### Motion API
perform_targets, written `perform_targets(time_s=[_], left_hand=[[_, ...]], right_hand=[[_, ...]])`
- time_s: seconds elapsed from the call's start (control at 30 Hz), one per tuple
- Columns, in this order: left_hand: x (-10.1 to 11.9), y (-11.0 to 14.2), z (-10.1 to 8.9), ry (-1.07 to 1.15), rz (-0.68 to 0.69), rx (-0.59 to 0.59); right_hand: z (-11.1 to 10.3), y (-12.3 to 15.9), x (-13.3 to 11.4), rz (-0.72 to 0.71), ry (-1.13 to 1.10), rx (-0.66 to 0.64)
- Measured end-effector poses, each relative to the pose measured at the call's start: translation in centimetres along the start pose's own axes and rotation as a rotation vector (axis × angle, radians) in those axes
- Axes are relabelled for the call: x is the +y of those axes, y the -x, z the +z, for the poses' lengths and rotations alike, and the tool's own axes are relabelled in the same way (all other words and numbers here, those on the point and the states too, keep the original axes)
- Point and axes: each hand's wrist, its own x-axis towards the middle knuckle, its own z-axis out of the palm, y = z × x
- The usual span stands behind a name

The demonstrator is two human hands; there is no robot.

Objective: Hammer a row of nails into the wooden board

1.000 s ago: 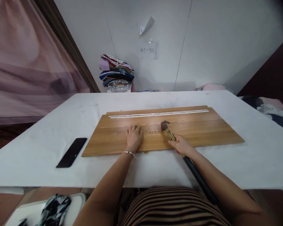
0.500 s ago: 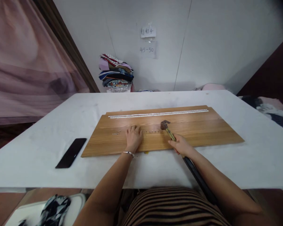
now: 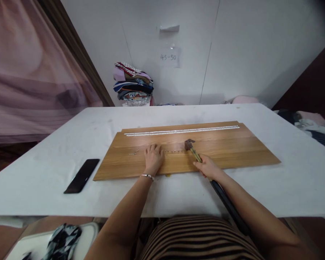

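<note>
My right hand point(image 3: 208, 167) is wrapped around the handle of a claw hammer point(image 3: 189, 145) with a rusty head and a long dark grip. The hammer head is low over the wooden board point(image 3: 233, 150), at the right end of a row of small nails point(image 3: 175, 151); whether it touches one I cannot tell. Flat on the board, left of that row, lies my left hand point(image 3: 154, 159) with its fingers stretched forward. A few loose nails point(image 3: 133, 153) lie on the board to the left of this hand.
Two white strips point(image 3: 181, 131) run along the board's far side. Left of the board, a black phone point(image 3: 81, 176) lies on the white-covered table point(image 3: 43, 173). Folded clothes point(image 3: 133, 85) are stacked behind the table, by the wall.
The upper paper on the wall has curled up, hiding its writing. Both hands and the hammer have hardly moved.
</note>
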Motion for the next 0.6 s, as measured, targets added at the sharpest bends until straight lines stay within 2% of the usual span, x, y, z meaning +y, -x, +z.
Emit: perform_targets(time_s=[0.6], left_hand=[[-0.03,0.05,0.04,0.007,-0.007,0.011]], right_hand=[[-0.03,0.22,-0.28,0.000,0.030,-0.017]])
